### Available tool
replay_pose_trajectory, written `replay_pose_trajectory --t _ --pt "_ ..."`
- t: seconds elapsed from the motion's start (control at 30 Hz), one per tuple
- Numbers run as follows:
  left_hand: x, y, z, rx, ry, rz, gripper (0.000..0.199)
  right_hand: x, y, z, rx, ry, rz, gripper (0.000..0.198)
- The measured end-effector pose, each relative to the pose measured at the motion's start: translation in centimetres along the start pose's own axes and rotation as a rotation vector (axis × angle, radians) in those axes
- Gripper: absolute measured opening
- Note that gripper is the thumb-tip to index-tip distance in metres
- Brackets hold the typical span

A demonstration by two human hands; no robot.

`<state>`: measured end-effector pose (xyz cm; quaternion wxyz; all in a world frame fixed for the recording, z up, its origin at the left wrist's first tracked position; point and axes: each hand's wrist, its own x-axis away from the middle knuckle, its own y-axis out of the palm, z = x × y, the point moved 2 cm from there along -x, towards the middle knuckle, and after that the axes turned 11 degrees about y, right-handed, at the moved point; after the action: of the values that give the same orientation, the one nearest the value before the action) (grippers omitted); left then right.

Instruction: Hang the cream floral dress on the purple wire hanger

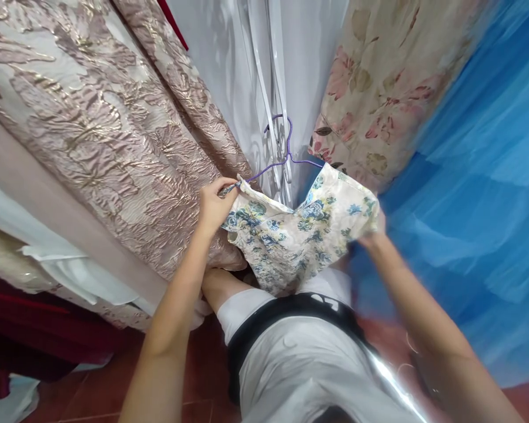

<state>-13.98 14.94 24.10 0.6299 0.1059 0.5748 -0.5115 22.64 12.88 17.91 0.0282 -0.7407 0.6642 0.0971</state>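
Dark red tiled floor [94,390]

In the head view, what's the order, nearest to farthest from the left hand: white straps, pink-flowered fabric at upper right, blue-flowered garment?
From the left hand:
1. Blue-flowered garment, touching it.
2. White straps, ahead and rightward.
3. Pink-flowered fabric, upper right, beyond the straps.

Seemingly a clothes shop, from hanging brocade [114,117], blue cloth [480,194].
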Motion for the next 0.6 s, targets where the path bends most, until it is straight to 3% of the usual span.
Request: replay_pose_trajectory --t 0.1,0.2,0.43,0.6 --pt "-1.0 1.2 1.6 -0.063 0.072 0.006 0.018 1.2 -1.0 0.1 -0.049 -0.036 0.120 0.091" --pt "-2.9 3.0 3.8 -0.104 0.169 -0.002 0.025 1.8 -1.2 -1.2 -0.020 -0.075 0.170 0.096" --pt "-7.6 7.1 6.4 -0.091 0.283 -0.003 0.028 1.9 -0.9 -3.6 -0.027 -0.180 0.183 0.092" --pt "-7.2 9.2 8.4 -0.031 0.310 -0.024 0.027 5.1 -3.1 -2.4 -0.120 -0.157 0.292 0.072"
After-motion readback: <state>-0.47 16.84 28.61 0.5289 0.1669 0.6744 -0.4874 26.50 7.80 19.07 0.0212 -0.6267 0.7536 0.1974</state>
